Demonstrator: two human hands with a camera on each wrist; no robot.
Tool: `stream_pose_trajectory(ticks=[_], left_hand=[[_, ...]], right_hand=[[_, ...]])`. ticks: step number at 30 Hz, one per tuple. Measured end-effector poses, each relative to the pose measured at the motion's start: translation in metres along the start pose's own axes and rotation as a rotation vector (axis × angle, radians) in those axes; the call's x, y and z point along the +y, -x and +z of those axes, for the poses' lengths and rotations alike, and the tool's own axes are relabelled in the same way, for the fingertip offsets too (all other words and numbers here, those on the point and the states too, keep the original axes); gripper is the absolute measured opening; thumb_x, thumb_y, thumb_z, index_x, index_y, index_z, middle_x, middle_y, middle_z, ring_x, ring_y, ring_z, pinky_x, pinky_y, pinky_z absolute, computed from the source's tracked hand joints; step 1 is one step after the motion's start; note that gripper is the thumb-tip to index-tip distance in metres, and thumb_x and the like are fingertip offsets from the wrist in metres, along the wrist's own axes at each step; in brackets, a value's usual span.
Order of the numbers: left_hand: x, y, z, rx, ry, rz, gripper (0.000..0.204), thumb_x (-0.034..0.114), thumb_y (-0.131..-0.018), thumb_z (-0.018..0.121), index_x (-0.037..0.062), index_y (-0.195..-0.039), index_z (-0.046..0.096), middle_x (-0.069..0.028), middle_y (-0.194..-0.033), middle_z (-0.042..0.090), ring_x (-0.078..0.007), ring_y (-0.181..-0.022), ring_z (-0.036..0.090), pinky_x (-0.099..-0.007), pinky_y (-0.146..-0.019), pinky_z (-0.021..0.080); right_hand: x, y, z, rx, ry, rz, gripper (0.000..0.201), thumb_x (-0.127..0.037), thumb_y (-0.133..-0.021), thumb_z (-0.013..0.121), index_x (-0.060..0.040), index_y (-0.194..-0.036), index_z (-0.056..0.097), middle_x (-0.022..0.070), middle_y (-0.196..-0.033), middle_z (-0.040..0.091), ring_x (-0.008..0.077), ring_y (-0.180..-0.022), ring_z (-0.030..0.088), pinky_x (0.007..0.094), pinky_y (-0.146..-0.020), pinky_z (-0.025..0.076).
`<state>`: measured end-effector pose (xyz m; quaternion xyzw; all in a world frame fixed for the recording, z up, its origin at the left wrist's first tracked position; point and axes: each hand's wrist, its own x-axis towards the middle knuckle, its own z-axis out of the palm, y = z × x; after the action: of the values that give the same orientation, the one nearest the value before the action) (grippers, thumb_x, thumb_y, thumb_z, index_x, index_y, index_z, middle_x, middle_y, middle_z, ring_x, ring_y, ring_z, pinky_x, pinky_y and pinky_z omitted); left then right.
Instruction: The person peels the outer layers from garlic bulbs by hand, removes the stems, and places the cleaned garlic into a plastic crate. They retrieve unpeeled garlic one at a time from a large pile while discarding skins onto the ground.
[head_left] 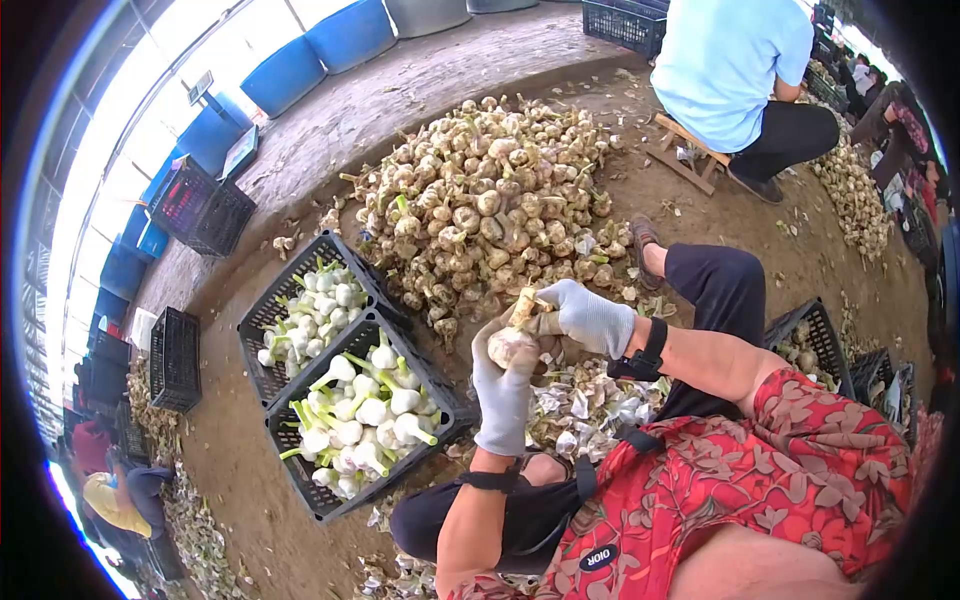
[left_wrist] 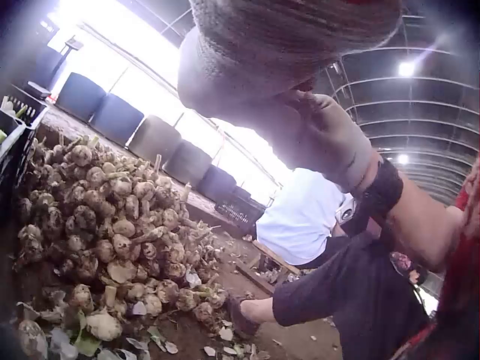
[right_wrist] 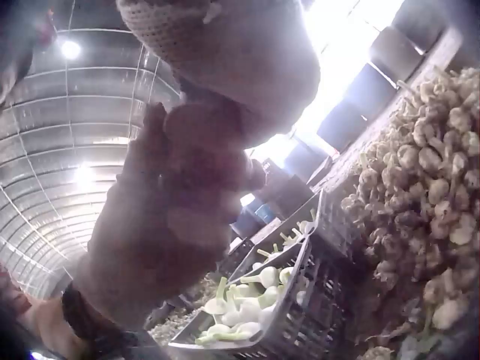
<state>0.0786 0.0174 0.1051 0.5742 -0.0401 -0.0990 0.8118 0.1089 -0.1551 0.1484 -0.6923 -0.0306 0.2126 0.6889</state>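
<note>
In the head view a garlic bulb (head_left: pixel 512 346) with a short brown stalk is held up over the ground between two gloved hands. My left hand (head_left: pixel 502 398) grips the bulb from below and the side. At the stalk, my right hand (head_left: pixel 592 316) pinches with thumb and fingers. Both wrist views show the hands large, dim and blurred, the bulb mostly hidden by the gloves. Loose papery skins (head_left: pixel 590 405) lie beneath the hands. To the left, a black crate (head_left: pixel 320 505) holds peeled white garlic with green stalks.
A second black crate (head_left: pixel 252 350) with white bulbs adjoins the first. Beyond the hands rises a big heap of unpeeled garlic (head_left: pixel 490 200). A person in a light blue shirt (head_left: pixel 730 60) sits on a low wooden stool (head_left: pixel 685 150). Blue tubs (head_left: pixel 350 35) line the back.
</note>
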Motion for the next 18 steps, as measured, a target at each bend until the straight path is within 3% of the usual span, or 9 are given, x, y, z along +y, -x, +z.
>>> stream_pose_trajectory(ticks=[2,5,6,8,11,13,15,16,18], left_hand=[[-0.006,-0.003,0.001,-0.04,0.077,0.002,0.066,0.057,-0.091,0.052,-0.0006,-0.123,0.048,-0.0089,-0.087,0.059,-0.0142,-0.053,0.055,-0.0235,-0.043,0.044],[-0.002,-0.011,-0.011,-0.073,0.735,-0.626,0.079,0.073,-0.088,0.036,0.0008,-0.113,0.054,-0.0092,-0.078,0.059,-0.0145,-0.041,0.047,-0.0235,-0.036,0.038],[-0.017,-0.015,-0.025,-0.341,0.833,-0.58,0.091,0.084,-0.082,0.024,0.0029,-0.106,0.058,-0.0093,-0.071,0.059,-0.0146,-0.035,0.041,-0.0239,-0.032,0.031],[-0.009,-0.016,-0.017,-0.147,0.822,-0.609,0.089,0.083,-0.081,0.03,0.0039,-0.11,0.059,-0.0073,-0.075,0.059,-0.0155,-0.04,0.044,-0.0261,-0.035,0.034],[0.006,-0.016,-0.007,-0.162,0.605,-0.288,0.091,0.081,-0.081,0.035,0.0066,-0.131,0.049,-0.0058,-0.084,0.062,-0.015,-0.051,0.051,-0.0264,-0.041,0.04],[0.008,-0.023,-0.005,-0.137,0.168,-0.19,0.077,0.066,-0.088,0.048,0.006,-0.136,0.04,-0.0068,-0.102,0.06,-0.0128,-0.063,0.055,-0.0227,-0.051,0.045],[-0.006,-0.018,0.001,0.095,0.178,-0.054,0.06,0.046,-0.094,0.056,0.0077,-0.137,0.039,-0.0051,-0.104,0.06,-0.0137,-0.081,0.059,-0.0259,-0.064,0.05],[-0.01,-0.021,-0.002,0.02,0.367,-0.073,0.045,0.035,-0.096,0.055,0.009,-0.131,0.043,-0.004,-0.107,0.059,-0.0149,-0.096,0.059,-0.0293,-0.077,0.051],[-0.012,-0.018,-0.011,0.015,0.318,-0.171,0.044,0.036,-0.097,0.054,0.0098,-0.131,0.044,-0.0062,-0.116,0.058,-0.0185,-0.102,0.06,-0.0318,-0.08,0.053]], right_hand=[[0.008,-0.002,-0.003,0.054,0.215,-0.157,0.017,-0.007,-0.083,0.063,0.0013,-0.097,0.066,0.008,-0.084,0.067,0.0198,-0.073,0.063,0.0324,-0.068,0.05],[0.031,-0.009,-0.001,0.203,0.644,-0.596,0.02,0.0,-0.077,0.058,0.002,-0.096,0.065,0.0148,-0.088,0.064,0.0296,-0.075,0.064,0.0341,-0.067,0.05],[0.031,-0.007,0.002,0.26,0.728,-0.622,0.022,0.001,-0.076,0.058,0.0022,-0.096,0.065,0.0166,-0.089,0.062,0.0318,-0.076,0.064,0.0343,-0.067,0.05],[0.029,-0.003,0.007,0.374,0.72,-0.606,0.02,0.0,-0.078,0.058,0.0031,-0.095,0.066,0.0167,-0.087,0.064,0.0269,-0.075,0.064,0.0341,-0.065,0.05],[0.035,-0.01,0.004,0.283,0.046,0.019,0.017,-0.004,-0.081,0.058,0.0038,-0.095,0.066,0.0159,-0.082,0.066,0.0188,-0.075,0.062,0.0325,-0.066,0.049],[0.036,-0.003,0.012,0.267,0.06,-0.086,0.02,-0.006,-0.084,0.056,0.0024,-0.1,0.066,0.0143,-0.081,0.067,0.0146,-0.077,0.06,0.0317,-0.07,0.049],[0.035,0.002,0.02,0.17,0.301,-0.227,0.023,-0.005,-0.082,0.056,0.0014,-0.102,0.066,0.0144,-0.084,0.067,0.017,-0.079,0.061,0.0324,-0.073,0.049],[0.042,0.001,0.022,0.161,0.382,-0.464,0.025,-0.006,-0.081,0.06,0.0004,-0.104,0.065,0.0162,-0.09,0.068,0.0223,-0.085,0.064,0.0338,-0.077,0.049],[0.047,0.003,0.02,0.071,0.329,-0.429,0.025,-0.007,-0.08,0.061,0.0008,-0.103,0.065,0.0177,-0.093,0.067,0.0258,-0.088,0.064,0.0344,-0.079,0.049]])
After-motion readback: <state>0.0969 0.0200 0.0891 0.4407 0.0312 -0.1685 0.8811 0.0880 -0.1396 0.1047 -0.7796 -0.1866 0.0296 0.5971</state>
